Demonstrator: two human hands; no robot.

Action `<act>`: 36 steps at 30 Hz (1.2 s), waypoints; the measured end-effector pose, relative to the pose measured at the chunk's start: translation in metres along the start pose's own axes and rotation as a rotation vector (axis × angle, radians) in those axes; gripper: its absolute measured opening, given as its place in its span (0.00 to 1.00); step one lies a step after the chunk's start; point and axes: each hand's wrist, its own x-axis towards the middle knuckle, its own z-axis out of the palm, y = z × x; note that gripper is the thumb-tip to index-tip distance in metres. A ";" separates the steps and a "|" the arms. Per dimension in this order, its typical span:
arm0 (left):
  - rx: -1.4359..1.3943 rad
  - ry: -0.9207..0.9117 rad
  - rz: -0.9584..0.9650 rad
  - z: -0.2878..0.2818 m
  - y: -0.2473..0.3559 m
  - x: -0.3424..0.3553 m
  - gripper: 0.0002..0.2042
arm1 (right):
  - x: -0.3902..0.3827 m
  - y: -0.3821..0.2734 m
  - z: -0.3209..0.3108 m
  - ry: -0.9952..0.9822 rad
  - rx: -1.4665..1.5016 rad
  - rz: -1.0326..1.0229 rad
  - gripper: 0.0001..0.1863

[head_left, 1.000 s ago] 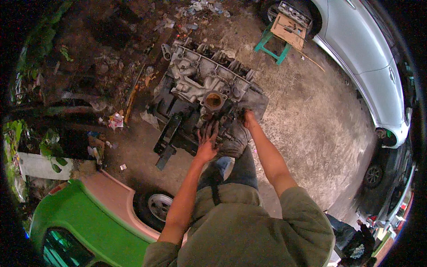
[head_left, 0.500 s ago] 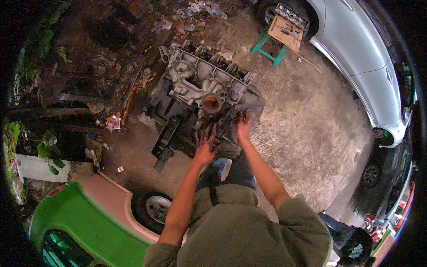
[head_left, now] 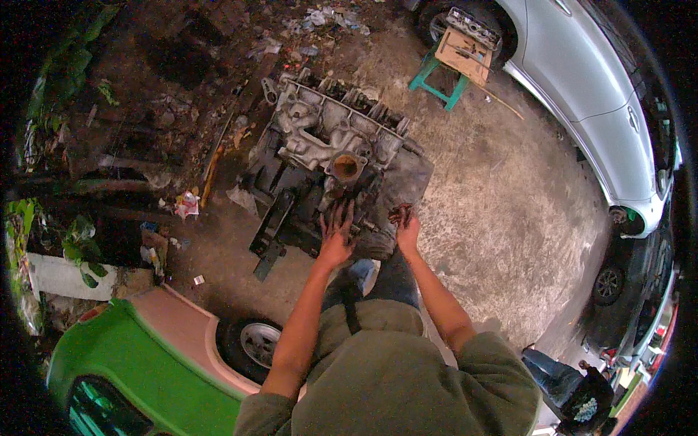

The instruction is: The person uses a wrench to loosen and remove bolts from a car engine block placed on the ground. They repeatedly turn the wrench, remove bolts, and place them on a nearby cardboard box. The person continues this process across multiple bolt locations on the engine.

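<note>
A grimy car engine (head_left: 320,138) stands in front of me, its grey metal intake casting on top and a round, rusty-brown port facing up. On the near side of the engine lies my left hand (head_left: 336,234), fingers stretched out and blackened with grease. My right hand (head_left: 406,227) is at the engine's near right corner, its dark, greasy fingers curled in. Whatever those fingers hold, if anything, is too small and dark to make out. A black metal bracket (head_left: 273,225) sticks out at the engine's near left.
A green stool (head_left: 442,80) at the far right carries a board and a metal engine part, beside a silver car (head_left: 582,80). A green and pink car body (head_left: 145,349) is at the near left. Litter covers the dirt at far left. Another person (head_left: 571,385) is at the near right.
My right hand has drawn back a little toward me, and its fingers have turned inward. The left hand stays in place on the engine. At the near right, the other person has shifted slightly.
</note>
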 end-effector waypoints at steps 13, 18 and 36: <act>-0.024 0.060 0.000 0.003 0.000 0.001 0.45 | 0.098 0.033 0.033 0.144 0.593 0.558 0.16; -0.009 0.074 0.003 0.005 0.000 0.001 0.45 | 0.102 0.011 0.029 0.063 0.626 0.694 0.17; 0.018 0.086 0.008 0.001 0.005 0.001 0.45 | 0.045 -0.009 0.053 0.167 0.215 0.267 0.20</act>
